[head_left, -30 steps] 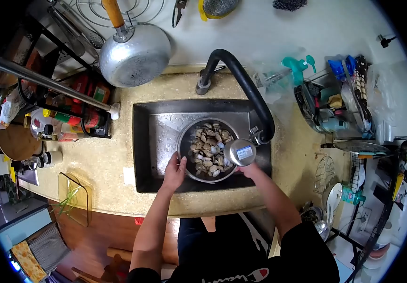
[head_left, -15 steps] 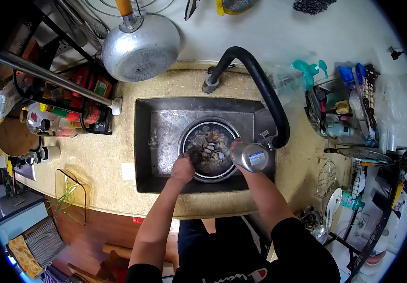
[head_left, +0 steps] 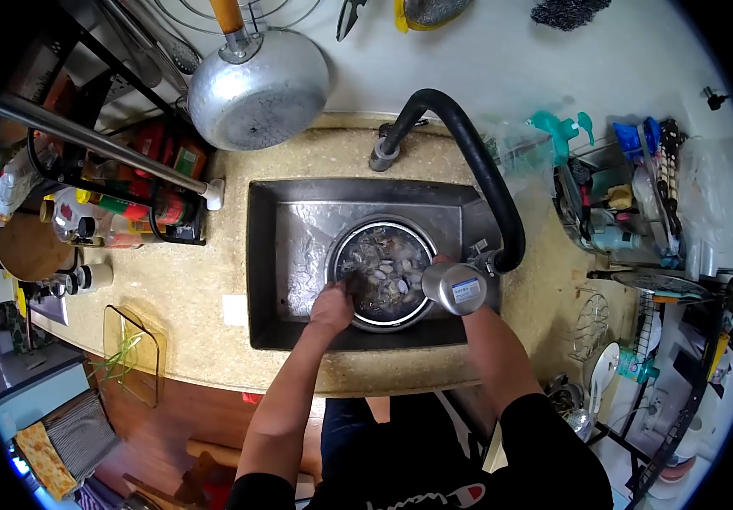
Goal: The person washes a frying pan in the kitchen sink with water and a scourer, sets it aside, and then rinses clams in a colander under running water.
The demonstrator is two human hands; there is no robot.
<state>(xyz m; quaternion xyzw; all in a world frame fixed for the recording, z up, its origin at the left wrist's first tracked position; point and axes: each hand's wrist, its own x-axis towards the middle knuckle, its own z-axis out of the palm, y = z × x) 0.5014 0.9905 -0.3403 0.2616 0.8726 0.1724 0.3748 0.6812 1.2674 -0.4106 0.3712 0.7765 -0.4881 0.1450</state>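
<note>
A round metal bowl (head_left: 382, 325) sits in the sink, with clams (head_left: 386, 270) in cloudy water inside it. At the bowl's left rim is my left hand (head_left: 332, 306), closed over the edge, its fingertips dark and blurred inside. My right hand (head_left: 441, 259) is by the right rim, mostly hidden under the metal cylinder (head_left: 454, 287) with a blue-and-white label at the end of the tap's hose. Whether it touches the bowl cannot be made out.
The metal sink (head_left: 290, 255) surrounds the bowl. Above it arches a black tap (head_left: 485, 161). A wok (head_left: 256, 93) hangs at the back left. Bottles and a rack (head_left: 179, 212) stand left; a utensil basket (head_left: 579, 229) stands right. A glass dish (head_left: 137, 357) lies near the front edge.
My right hand and forearm have shifted slightly right, from the bowl's rim further under the metal cylinder. The clams and water have moved about. My left hand stays at the left rim.
</note>
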